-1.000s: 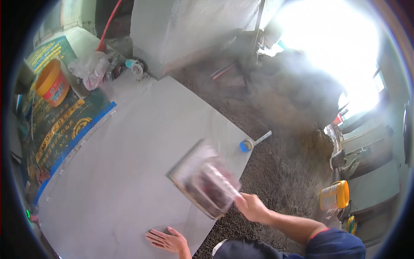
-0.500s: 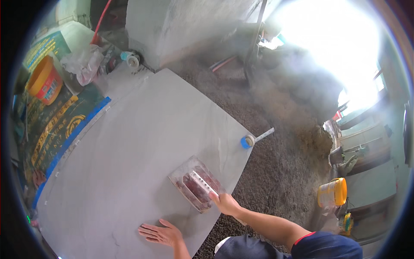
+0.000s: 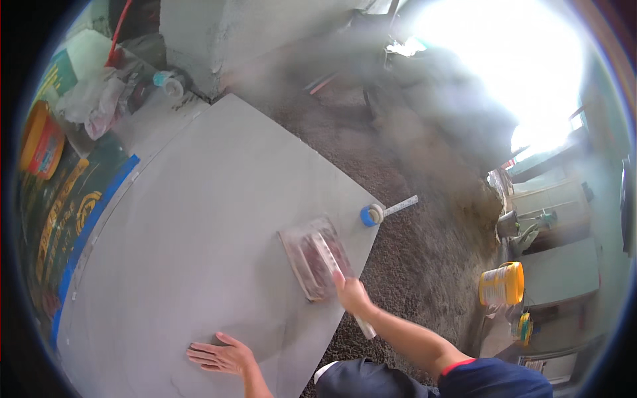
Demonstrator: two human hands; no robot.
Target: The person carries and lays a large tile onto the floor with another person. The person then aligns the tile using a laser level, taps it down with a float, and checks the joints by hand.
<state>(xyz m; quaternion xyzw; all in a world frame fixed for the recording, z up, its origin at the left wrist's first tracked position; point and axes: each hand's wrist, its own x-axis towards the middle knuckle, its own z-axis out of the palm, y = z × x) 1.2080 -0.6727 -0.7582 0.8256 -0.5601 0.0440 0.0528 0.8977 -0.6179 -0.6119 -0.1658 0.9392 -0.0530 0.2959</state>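
A large grey tile slab (image 3: 199,219) lies in front of me, its right edge over dark, crumbly mortar. My right hand (image 3: 353,292) is closed round the long pale handle of a tile-beating paddle (image 3: 312,262). The paddle's rectangular, reddish, dusty plate is over the slab's right part; I cannot tell whether it touches. My left hand (image 3: 222,355) rests on the slab's near part, fingers stretched out and holding nothing. At the slab's right corner sits a tape measure (image 3: 373,214) with a blue side, its white blade drawn out past the edge.
Blue tape (image 3: 93,229) lines the slab's left edge, beside dark green printed sheeting (image 3: 63,209). An orange bucket (image 3: 41,142) and a plastic bag (image 3: 99,103) stand at far left. Rough mortar bed (image 3: 424,265) spreads rightwards, up to a yellow bucket (image 3: 502,284). Haze hangs before a bright opening.
The paddle has swung upward and right over the slab and turned a little in my right hand. My left hand has slid left. The whole view has shifted slightly.
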